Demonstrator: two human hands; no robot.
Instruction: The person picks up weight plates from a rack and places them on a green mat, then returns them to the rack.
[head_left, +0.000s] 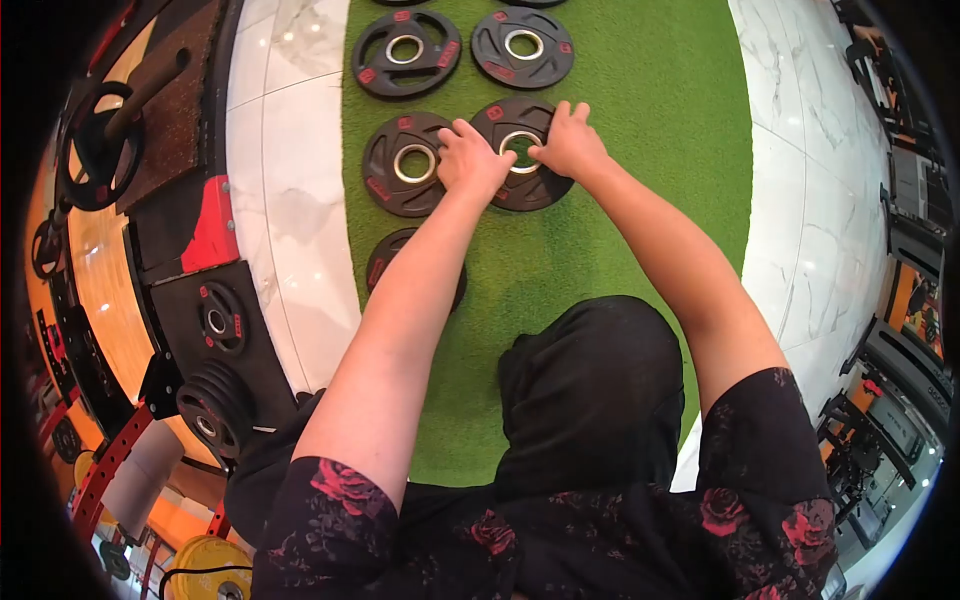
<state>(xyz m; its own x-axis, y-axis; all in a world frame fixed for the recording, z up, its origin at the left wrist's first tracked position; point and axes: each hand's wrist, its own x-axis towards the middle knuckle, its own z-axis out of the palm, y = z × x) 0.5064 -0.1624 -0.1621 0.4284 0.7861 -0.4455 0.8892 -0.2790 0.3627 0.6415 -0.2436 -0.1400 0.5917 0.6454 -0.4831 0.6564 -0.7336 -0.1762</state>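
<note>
Hands over a weight plate, seen from above. The left hand (472,162) lies palm down at the nine o'clock side of the near right plate (541,184), its fingers spread towards the neighbouring plate and its thumb reaching to the hub ring. The right hand (574,146) lies at the same plate's three o'clock side, fingers raised and parted along the upper rim, thumb pointing inward to the ring. The hands are apart from each other, only the thumbs coming near one another over the hub; whether they clamp the plate cannot be told. Both arms are stretched forward, the left forearm (400,290) coming in from seven o'clock, the right forearm (670,240) from between four and five. The plate lies flat on green turf (640,180), one of seven dark plates there. About it, by the clock: at nine, the near left plate (386,180); at twelve, the far right plate (490,62); between ten and eleven, the far left plate (372,58); beyond these, two plates cut by the top edge (537,2); between seven and eight, one plate half hidden (390,252) by the left forearm. A bent knee (610,370) in black cloth stands near five. Further out, towards eight, one small plate (213,294) rests on a black mat (262,310), with one stack of plates (222,400) just beside it. Two bands of pale tile (800,200) flank the turf.
</note>
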